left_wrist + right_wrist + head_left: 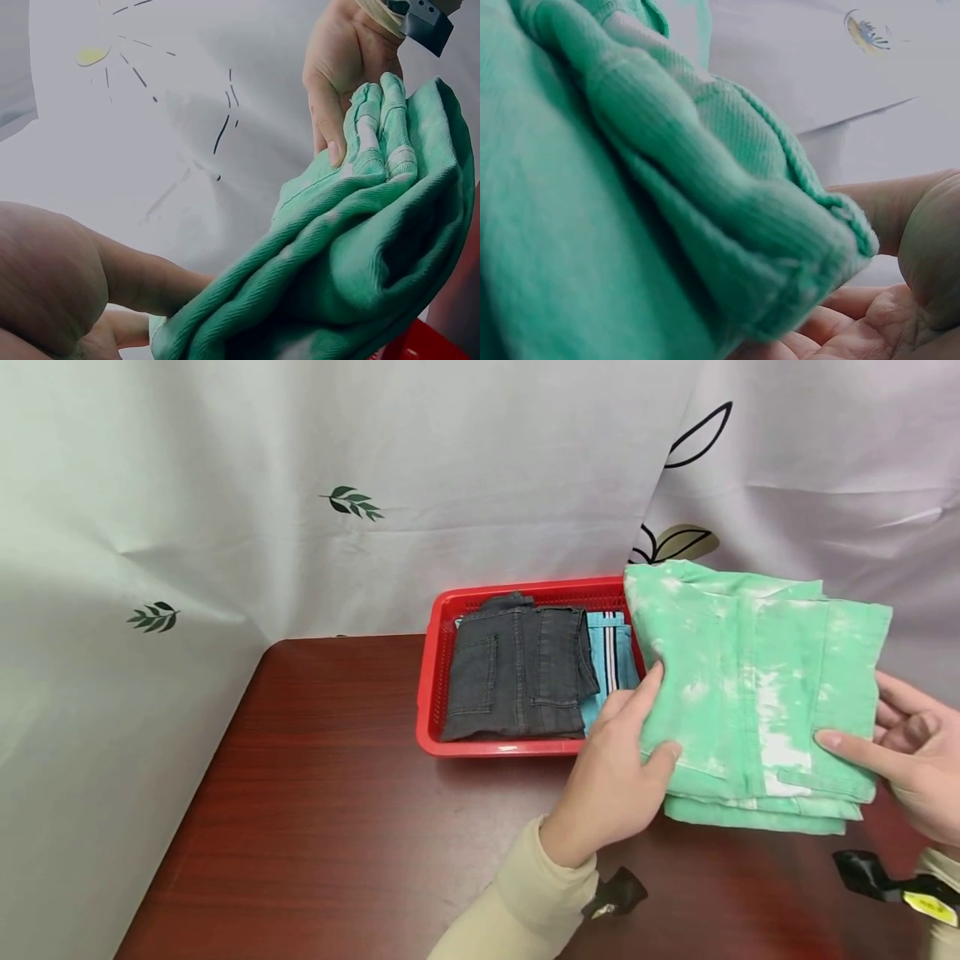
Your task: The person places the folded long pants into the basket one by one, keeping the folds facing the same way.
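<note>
A folded pair of green trousers [780, 693] with white blotches is held up over the right part of the table. My left hand [618, 768] grips their left edge, its thumb on the upper face. On the opposite side, my right hand [918, 756] pinches the right edge, thumb on top and fingers underneath. Stacked fabric layers of the trousers [322, 247] show along the fold in the left wrist view. A red basket [502, 748] stands behind, holding folded dark grey jeans [517, 668] and a light blue garment [622, 652] with a striped band. The trousers hide its right part.
The dark red-brown table [337, 827] reaches along the left and front of the basket. Behind it hangs a pale curtain [450, 477] printed with leaves, which also runs down the table's left side.
</note>
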### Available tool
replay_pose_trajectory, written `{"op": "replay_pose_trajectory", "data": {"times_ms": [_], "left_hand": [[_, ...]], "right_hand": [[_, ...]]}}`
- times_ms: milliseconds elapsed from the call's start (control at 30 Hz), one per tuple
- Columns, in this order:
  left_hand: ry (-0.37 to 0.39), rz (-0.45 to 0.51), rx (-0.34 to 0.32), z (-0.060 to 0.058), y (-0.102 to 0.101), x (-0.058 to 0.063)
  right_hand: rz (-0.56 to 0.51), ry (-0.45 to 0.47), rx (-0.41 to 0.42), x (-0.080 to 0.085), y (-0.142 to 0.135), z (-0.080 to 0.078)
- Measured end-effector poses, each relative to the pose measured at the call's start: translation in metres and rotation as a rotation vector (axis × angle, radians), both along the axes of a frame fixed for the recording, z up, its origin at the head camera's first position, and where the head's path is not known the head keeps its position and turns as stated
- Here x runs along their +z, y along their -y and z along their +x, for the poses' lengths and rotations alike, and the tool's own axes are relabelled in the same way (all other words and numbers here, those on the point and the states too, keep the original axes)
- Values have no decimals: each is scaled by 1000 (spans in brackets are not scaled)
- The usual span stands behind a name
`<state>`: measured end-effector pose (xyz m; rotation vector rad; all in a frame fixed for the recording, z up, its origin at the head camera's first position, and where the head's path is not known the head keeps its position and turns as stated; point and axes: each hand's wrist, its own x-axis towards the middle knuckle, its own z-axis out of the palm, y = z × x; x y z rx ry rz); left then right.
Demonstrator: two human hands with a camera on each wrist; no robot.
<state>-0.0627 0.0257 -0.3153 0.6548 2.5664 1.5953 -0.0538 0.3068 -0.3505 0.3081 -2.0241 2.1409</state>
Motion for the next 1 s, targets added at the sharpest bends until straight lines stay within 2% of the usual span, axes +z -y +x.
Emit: {"op": "replay_pose_trajectory", "data": {"times_ms": [367,567,667,833,933,1000], "left_hand": [[-18,22,31,-4,10,2],[-20,44,35,-6,15,3],[-20,55,43,-7,17,3],[-33,63,59,-8,21,4],[-45,69,68,-9,23,4],[-47,72,72,-10,24,4]], "right_hand": [[69,130,-6,8,12,-8],[143,211,-36,12,16,-9],[130,235,-17,15,18,-10],[101,228,21,19,23,-13],[188,233,2,20,24,-14],[303,248,-31,21,26,-15]]}}
